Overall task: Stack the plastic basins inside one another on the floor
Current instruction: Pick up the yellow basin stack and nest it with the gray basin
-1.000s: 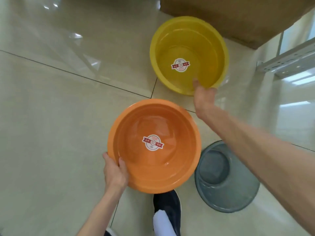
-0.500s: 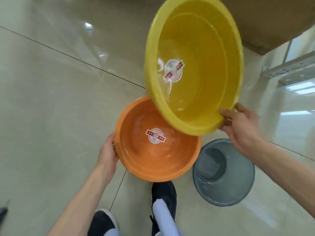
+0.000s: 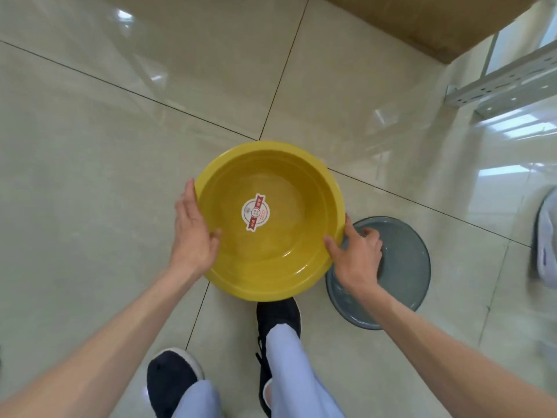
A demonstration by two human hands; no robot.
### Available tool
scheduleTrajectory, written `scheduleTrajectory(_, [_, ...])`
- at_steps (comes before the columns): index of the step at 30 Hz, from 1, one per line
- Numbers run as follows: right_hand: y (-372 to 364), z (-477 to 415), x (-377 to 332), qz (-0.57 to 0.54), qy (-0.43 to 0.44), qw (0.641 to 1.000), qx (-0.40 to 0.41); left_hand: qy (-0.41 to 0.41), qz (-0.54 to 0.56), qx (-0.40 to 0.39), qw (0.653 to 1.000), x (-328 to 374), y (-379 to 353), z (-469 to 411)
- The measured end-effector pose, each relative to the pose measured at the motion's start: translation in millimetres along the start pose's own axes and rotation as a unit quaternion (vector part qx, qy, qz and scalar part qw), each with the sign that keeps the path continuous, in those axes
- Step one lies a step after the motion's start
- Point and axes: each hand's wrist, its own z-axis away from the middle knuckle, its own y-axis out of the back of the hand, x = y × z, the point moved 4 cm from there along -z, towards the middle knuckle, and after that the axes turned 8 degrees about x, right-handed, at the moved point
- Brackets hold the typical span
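A yellow plastic basin [image 3: 289,260] with a round red-and-white sticker on its bottom sits level in the middle of the tiled floor. It covers the orange basin, which is hidden from sight. My left hand [image 3: 193,233] grips the yellow rim on its left side, thumb inside. My right hand [image 3: 355,254] grips the rim at the lower right. A grey basin [image 3: 404,267] lies on the floor just right of the yellow one, partly behind my right hand.
My two dark shoes [image 3: 278,315] stand just below the basins. A brown cardboard box [image 3: 437,22] fills the top right. A perforated metal rail [image 3: 500,82] runs along the right. Another person's white shoe [image 3: 547,245] is at the right edge.
The yellow basin came down from its tilted, lifted position and now sits level over the orange one, hiding it. My left hand shifted from the orange rim to the yellow rim.
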Motion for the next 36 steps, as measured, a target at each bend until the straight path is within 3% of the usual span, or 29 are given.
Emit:
scheduleTrajectory(2, [-6, -5, 2, 0.007, 0.042, 0.999, -0.005, 0.026, -0.009, 0.026, 0.999, 0, -3, 0])
scheduleTrajectory(4, [-3, -8, 12, -0.055, 0.045, 0.997, 0.007, 0.080, 0.001, 0.028, 0.996, -3, -4, -4])
scheduleTrajectory(6, [5, -14, 42, -0.125, -0.056, 0.989, 0.062, 0.110, -0.001, 0.020, 0.994, -7, -6, -6])
scheduleTrajectory(9, [14, -23, 116, -0.097, -0.321, 0.933, 0.128, 0.120, -0.005, 0.029, 0.992, -8, -9, -5])
scheduleTrajectory(11, [8, -23, 155, -0.106, -0.435, 0.892, 0.071, 0.116, -0.008, 0.046, 0.992, -7, -10, -4])
scheduleTrajectory(13, [-8, -20, 177, -0.176, -0.484, 0.857, -0.010, 0.113, -0.006, 0.058, 0.992, -6, -11, -6])
scheduleTrajectory(15, [-26, -14, 196, -0.210, -0.514, 0.831, -0.034, 0.112, -0.008, 0.060, 0.992, -9, -12, -8])
scheduleTrajectory(20, [-16, 9, 198, -0.285, -0.479, 0.830, 0.021, 0.091, -0.010, 0.044, 0.995, -11, -12, -11])
scheduleTrajectory(25, [56, 41, 221, -0.315, -0.421, 0.842, 0.115, 0.082, -0.007, 0.019, 0.996, -16, -12, -15])
scheduleTrajectory(29, [114, 47, 210, -0.365, -0.306, 0.863, 0.167, 0.067, -0.009, -0.002, 0.998, -20, -12, -18])
scheduleTrajectory(32, [129, 38, 158, -0.400, -0.211, 0.884, 0.122, 0.031, 0.059, -0.028, 0.997, -24, -12, -23])
scheduleTrajectory(34, [121, 31, 113, -0.397, -0.158, 0.900, 0.085, 0.088, 0.138, -0.070, 0.984, -28, -9, -29])
scheduleTrajectory(36, [101, 24, 66, -0.362, -0.105, 0.924, 0.063, 0.216, 0.238, -0.115, 0.940, -35, -8, -32])
